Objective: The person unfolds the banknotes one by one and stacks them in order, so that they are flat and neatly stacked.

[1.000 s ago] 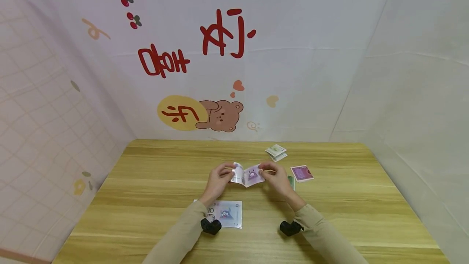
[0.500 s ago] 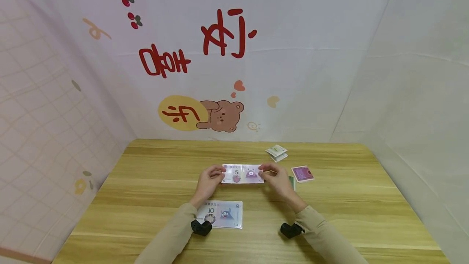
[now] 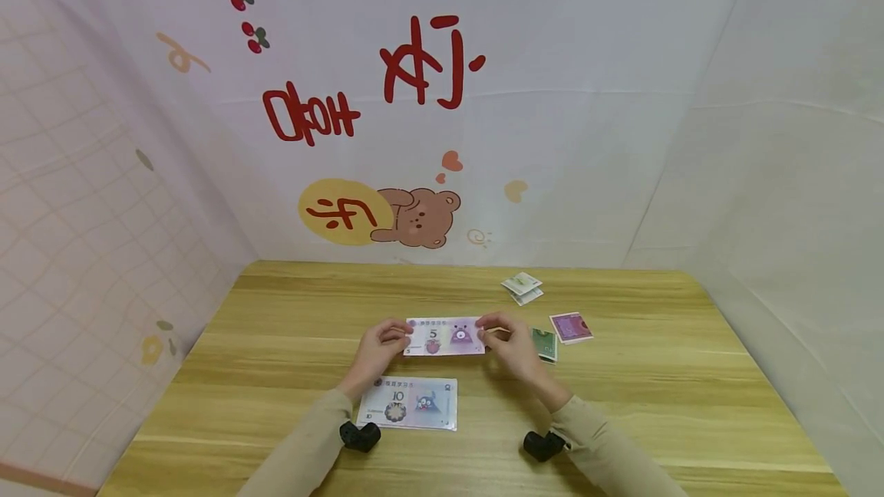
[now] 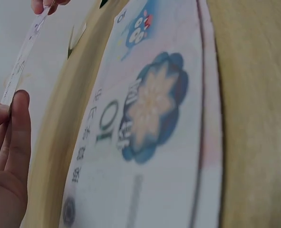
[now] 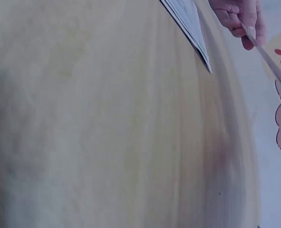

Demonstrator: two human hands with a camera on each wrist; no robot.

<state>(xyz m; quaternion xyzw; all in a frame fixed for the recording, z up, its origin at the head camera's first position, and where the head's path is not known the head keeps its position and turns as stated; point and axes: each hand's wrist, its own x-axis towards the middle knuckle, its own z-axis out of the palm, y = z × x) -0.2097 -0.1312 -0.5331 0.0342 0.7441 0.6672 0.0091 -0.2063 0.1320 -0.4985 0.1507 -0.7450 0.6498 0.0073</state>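
Observation:
A purple play banknote (image 3: 445,337) marked 5 is stretched flat between both hands, above the table. My left hand (image 3: 376,351) pinches its left end between thumb and fingers; my right hand (image 3: 512,343) pinches the right end. In the left wrist view the note (image 4: 24,57) shows nearly edge-on, with the left hand (image 4: 9,156) at its lower end. Just below the hands, a stack of play banknotes (image 3: 407,403) lies flat, the top one marked 10. In the left wrist view this stack (image 4: 164,180) fills the middle, its edge showing more than one layer.
A folded green note (image 3: 544,344) lies just right of my right hand. Beyond it are a folded magenta note (image 3: 571,327) and a pale folded note (image 3: 522,287) standing partly open. The wooden table (image 3: 656,397) ends at a printed cloth wall (image 3: 573,136).
The 5 note was folded and has been opened out flat as my left hand moved left. Both hands then shifted left and toward me, uncovering the green note.

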